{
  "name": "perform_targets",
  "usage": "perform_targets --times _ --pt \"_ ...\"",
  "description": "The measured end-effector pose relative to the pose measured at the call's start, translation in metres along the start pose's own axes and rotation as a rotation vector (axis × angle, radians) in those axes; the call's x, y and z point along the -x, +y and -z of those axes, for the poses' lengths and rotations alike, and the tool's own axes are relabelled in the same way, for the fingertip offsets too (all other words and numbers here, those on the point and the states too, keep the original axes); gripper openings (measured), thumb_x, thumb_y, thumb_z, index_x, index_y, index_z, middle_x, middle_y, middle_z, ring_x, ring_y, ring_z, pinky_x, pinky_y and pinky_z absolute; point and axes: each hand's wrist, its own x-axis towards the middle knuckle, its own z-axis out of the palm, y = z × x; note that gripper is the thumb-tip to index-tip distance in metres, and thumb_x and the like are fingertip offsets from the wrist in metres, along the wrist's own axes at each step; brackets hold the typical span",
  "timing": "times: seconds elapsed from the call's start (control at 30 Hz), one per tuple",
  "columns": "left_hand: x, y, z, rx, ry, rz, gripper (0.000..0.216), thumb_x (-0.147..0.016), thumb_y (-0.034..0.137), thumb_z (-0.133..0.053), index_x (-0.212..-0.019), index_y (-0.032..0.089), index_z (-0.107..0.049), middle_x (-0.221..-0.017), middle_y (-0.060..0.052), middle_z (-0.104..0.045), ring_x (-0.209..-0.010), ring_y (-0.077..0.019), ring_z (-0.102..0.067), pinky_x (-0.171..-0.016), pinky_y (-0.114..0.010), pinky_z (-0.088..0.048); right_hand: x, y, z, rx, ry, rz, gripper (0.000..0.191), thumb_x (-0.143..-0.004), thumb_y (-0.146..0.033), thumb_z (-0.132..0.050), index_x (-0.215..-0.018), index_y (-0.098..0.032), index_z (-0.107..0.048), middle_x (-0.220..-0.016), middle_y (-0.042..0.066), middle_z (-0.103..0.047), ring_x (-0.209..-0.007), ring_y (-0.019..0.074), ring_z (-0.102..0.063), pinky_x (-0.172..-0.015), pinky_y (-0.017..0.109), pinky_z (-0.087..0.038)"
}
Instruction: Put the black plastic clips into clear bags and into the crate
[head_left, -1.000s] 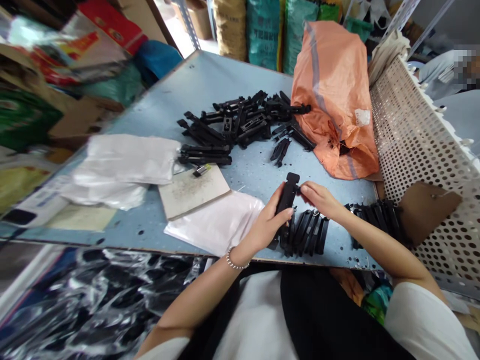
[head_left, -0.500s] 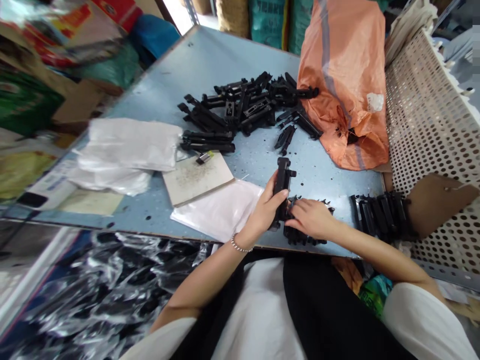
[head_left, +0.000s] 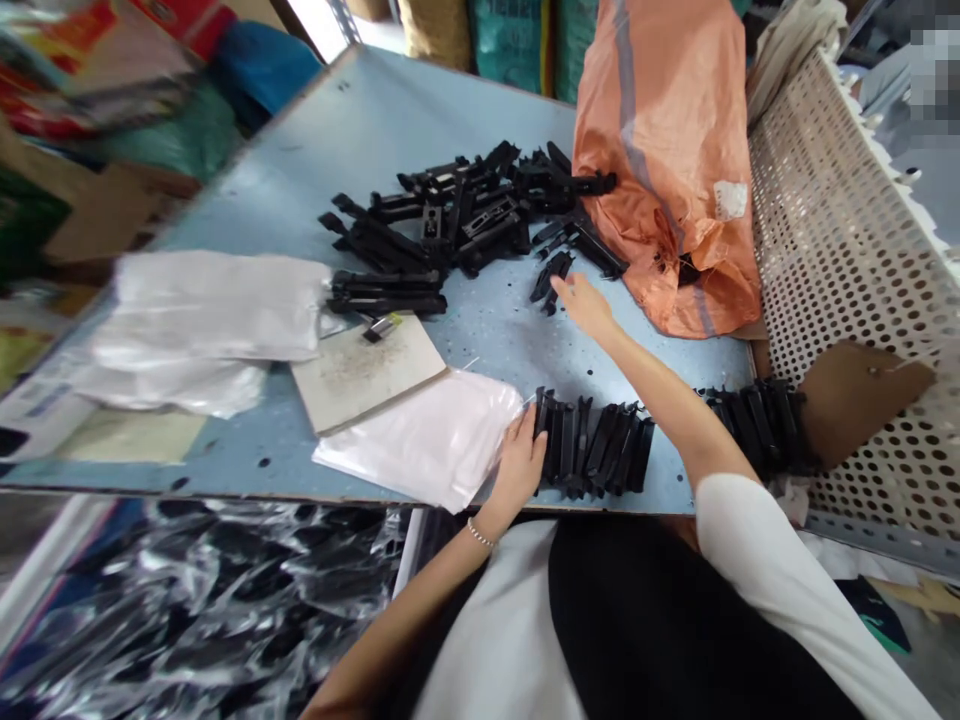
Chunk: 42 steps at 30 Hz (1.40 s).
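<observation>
My left hand [head_left: 520, 462] rests against the left end of a row of black plastic parts [head_left: 592, 447] standing side by side near the table's front edge, fingers pressed flat on the first part. My right hand [head_left: 583, 303] is stretched out over the blue table [head_left: 375, 130], fingers apart, touching a small pair of black plastic parts [head_left: 549, 278]. Just beyond lies a loose pile of the same black parts [head_left: 465, 215].
An orange woven sack [head_left: 664, 170] lies at the back right. A white perforated panel [head_left: 847, 280] borders the right side, with a second row of black parts [head_left: 757, 420] beside it. White plastic bags [head_left: 210, 310], a board [head_left: 367, 370] and another bag [head_left: 427, 440] lie on the left.
The black part held in both hands has been set into the row at the front. My right hand has left it and reached forward to the loose parts; my left hand stays at the row.
</observation>
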Motion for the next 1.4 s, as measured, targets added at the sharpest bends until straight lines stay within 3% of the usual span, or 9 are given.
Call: perform_targets --times 0.1,0.27,0.43,0.6,0.87,0.97,1.13,1.27,1.4 --pt "0.009 -0.003 -0.011 -0.055 0.031 -0.056 0.052 -0.095 0.025 -0.048 -0.147 0.018 -0.052 -0.146 -0.018 -0.053 -0.139 -0.0308 -0.047 -0.122 -0.059 -0.032 -0.048 -0.012 -0.017 0.033 0.047 -0.141 0.063 -0.099 -0.056 -0.05 -0.141 -0.009 -0.043 -0.136 0.025 -0.058 -0.124 0.0381 -0.059 -0.106 0.053 -0.045" --pt "0.006 -0.005 0.006 0.146 -0.011 0.037 0.054 -0.094 0.036 -0.055 -0.145 0.019 -0.052 -0.142 -0.017 -0.054 -0.121 -0.0276 -0.061 -0.106 -0.052 -0.051 -0.054 -0.013 -0.015 -0.42 -0.18 -0.332 0.048 -0.094 -0.032 -0.058 -0.136 -0.015 -0.044 -0.109 0.014 -0.068 -0.092 0.0259 -0.068 -0.078 0.038 -0.057" --pt "-0.028 0.022 0.025 0.673 -0.015 0.166 0.061 -0.094 0.063 -0.054 -0.137 0.02 -0.056 -0.136 -0.015 -0.061 -0.118 -0.0252 -0.065 -0.107 -0.048 -0.051 0.037 -0.006 0.0 -0.806 -0.438 -0.286 0.041 -0.102 -0.043 -0.027 -0.103 -0.018 -0.059 -0.085 0.008 -0.068 -0.062 0.018 -0.061 -0.055 0.029 -0.052" --pt "-0.06 0.08 0.037 1.213 -0.319 0.093 0.088 -0.079 0.084 -0.058 -0.142 0.023 -0.053 -0.146 -0.016 -0.057 -0.132 -0.0321 -0.058 -0.109 -0.05 -0.05 0.165 0.008 -0.023 -1.225 -0.768 -0.359 0.054 -0.096 -0.06 -0.022 -0.089 -0.02 -0.059 -0.076 0.008 -0.066 -0.058 0.0201 -0.058 -0.052 0.033 -0.051" --pt "-0.03 0.108 0.031 1.021 -0.266 0.116 0.072 -0.078 0.067 -0.075 -0.128 0.02 -0.055 -0.119 -0.009 -0.067 -0.117 -0.0264 -0.063 -0.1 -0.04 -0.052 0.224 0.023 -0.016 -0.57 0.109 0.123 0.04 -0.101 -0.054 -0.038 -0.112 -0.023 -0.059 -0.1 0.009 -0.068 -0.089 0.0243 -0.066 -0.081 0.04 -0.056" --pt "-0.026 0.109 0.035 0.89 -0.129 0.169 0.055 -0.08 0.055 -0.078 -0.117 0.019 -0.057 -0.1 -0.003 -0.067 -0.097 -0.0192 -0.066 -0.086 -0.032 -0.054 0.226 0.025 -0.006 -0.369 0.042 0.348 0.032 -0.101 -0.047 -0.047 -0.117 -0.022 -0.06 -0.107 0.01 -0.069 -0.097 0.0235 -0.066 -0.089 0.039 -0.054" --pt "-0.018 0.114 0.055 0.956 -0.285 0.236 0.049 -0.081 0.051 -0.076 -0.109 0.017 -0.055 -0.086 -0.001 -0.067 -0.06 -0.0131 -0.063 -0.058 -0.028 -0.054 0.208 0.026 0.022 -0.297 0.101 0.374 0.033 -0.107 -0.043 -0.038 -0.108 -0.022 -0.064 -0.09 0.005 -0.069 -0.084 0.0196 -0.066 -0.08 0.035 -0.053" --pt "-0.008 0.117 0.059 1.032 -0.396 0.293 0.055 -0.081 0.051 -0.073 -0.119 0.017 -0.054 -0.093 -0.005 -0.068 -0.06 -0.0143 -0.065 -0.059 -0.032 -0.058 0.191 0.017 0.043 -0.105 0.175 0.548 0.033 -0.105 -0.046 -0.042 -0.113 -0.022 -0.063 -0.097 0.008 -0.068 -0.088 0.022 -0.065 -0.082 0.038 -0.053" --pt "-0.006 0.118 0.056 0.621 -0.196 0.213 0.057 -0.081 0.047 -0.074 -0.126 0.019 -0.051 -0.103 -0.008 -0.069 -0.079 -0.0223 -0.07 -0.073 -0.04 -0.06 0.19 -0.002 0.051 0.046 0.203 0.639 0.037 -0.105 -0.047 -0.044 -0.125 -0.021 -0.059 -0.096 0.009 -0.068 -0.087 0.0234 -0.064 -0.08 0.037 -0.053"
